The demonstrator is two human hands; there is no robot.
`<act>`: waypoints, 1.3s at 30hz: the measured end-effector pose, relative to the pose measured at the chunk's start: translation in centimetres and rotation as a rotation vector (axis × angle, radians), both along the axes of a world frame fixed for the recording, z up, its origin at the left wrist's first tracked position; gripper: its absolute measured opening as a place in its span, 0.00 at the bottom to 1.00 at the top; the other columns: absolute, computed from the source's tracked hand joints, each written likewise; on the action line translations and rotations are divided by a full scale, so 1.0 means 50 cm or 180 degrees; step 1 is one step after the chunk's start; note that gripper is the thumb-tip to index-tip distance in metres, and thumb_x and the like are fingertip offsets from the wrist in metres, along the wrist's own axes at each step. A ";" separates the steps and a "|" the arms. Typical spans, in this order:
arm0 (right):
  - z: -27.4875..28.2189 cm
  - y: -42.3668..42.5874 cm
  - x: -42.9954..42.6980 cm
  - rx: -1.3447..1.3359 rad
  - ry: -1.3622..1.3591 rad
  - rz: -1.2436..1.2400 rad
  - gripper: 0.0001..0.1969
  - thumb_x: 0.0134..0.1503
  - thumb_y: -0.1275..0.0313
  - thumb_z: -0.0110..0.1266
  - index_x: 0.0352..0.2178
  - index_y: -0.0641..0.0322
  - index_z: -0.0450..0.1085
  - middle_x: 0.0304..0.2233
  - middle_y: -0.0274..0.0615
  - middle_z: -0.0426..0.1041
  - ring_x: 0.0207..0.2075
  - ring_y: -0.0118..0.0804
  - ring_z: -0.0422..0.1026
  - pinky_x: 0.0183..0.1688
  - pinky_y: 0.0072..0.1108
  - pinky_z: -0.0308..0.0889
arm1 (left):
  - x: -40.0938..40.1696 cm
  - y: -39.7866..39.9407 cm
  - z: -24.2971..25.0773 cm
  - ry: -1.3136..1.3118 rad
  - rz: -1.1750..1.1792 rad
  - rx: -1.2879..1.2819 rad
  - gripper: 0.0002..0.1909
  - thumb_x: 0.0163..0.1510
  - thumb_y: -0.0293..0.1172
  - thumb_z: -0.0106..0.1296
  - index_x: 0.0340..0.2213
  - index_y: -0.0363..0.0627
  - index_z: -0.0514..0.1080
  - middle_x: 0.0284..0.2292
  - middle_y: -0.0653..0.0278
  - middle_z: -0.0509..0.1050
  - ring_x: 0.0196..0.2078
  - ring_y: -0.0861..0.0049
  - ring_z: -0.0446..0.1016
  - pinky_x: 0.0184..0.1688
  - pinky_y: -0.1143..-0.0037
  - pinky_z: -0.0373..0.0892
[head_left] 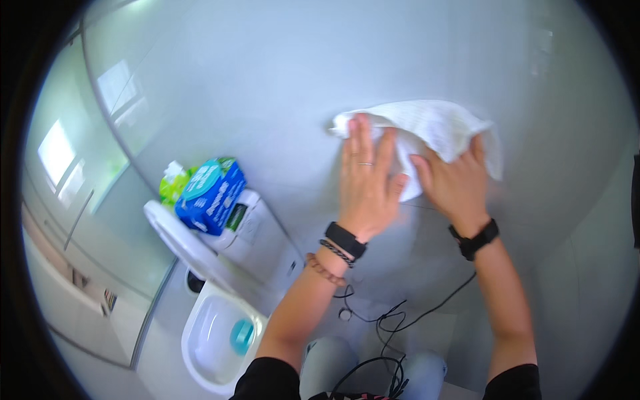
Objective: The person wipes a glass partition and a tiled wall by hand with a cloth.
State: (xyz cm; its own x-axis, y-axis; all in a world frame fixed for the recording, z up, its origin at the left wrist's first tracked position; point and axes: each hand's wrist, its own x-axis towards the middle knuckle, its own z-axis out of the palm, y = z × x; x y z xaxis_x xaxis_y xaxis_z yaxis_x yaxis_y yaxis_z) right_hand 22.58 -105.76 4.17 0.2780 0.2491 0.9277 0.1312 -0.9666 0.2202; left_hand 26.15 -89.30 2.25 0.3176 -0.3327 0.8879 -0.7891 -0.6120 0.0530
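Note:
Both of my hands press a white cloth [430, 122] against a smooth, pale wall [280, 90]. My left hand [369, 175] lies flat over the cloth's left part, fingers extended, a ring on one finger. Close on its right, my right hand [452, 180] rests at the lower right of the cloth, some fingertips hidden by a fold. Whether either hand grips the fabric is hard to see. The upper edge of the cloth bulges loosely above the hands, and its right corner hangs beside my right hand. Black bands circle both wrists.
At the lower left stands a toilet [220, 345], lid raised, blue water inside. A blue plastic pack [212, 197] and a green tissue pack [175, 185] sit on its tank [270, 240]. A glass shower partition [120, 220] is farther left. Black cables [395, 320] dangle below my hands.

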 end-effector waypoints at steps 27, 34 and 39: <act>0.414 -0.252 -0.055 -0.0232 -0.0923 0.0100 0.28 0.55 0.59 0.46 0.52 0.69 0.61 0.51 0.57 0.65 0.56 0.55 0.58 0.62 0.38 0.45 | 0.007 -0.183 0.502 -0.2539 0.0483 0.0923 0.30 0.58 0.45 0.43 0.58 0.48 0.54 0.59 0.43 0.50 0.61 0.48 0.50 0.61 0.61 0.51; 0.380 -0.388 -0.118 -0.0152 -0.0783 -0.0672 0.34 0.58 0.56 0.43 0.60 0.65 0.48 0.55 0.61 0.59 0.59 0.59 0.54 0.62 0.38 0.41 | -0.053 -0.331 0.451 -0.2242 0.0328 0.0925 0.33 0.56 0.46 0.41 0.59 0.42 0.51 0.60 0.39 0.46 0.64 0.51 0.44 0.64 0.64 0.43; 0.249 -0.466 -0.139 -0.0001 -0.0773 -0.0812 0.34 0.59 0.58 0.43 0.61 0.65 0.45 0.59 0.59 0.53 0.61 0.58 0.50 0.63 0.37 0.41 | -0.040 -0.403 0.340 -0.2599 -0.0127 0.0806 0.31 0.56 0.45 0.41 0.58 0.45 0.56 0.60 0.44 0.48 0.64 0.57 0.46 0.64 0.67 0.44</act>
State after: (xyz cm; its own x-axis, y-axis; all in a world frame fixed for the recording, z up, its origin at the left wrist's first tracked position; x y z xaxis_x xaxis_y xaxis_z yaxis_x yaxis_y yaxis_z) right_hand 15.63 -129.05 16.63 0.1027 0.2002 0.9744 -0.1708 -0.9614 0.2155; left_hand 24.13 -109.46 19.25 -0.4053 -0.5492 0.7308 -0.5417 -0.4997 -0.6759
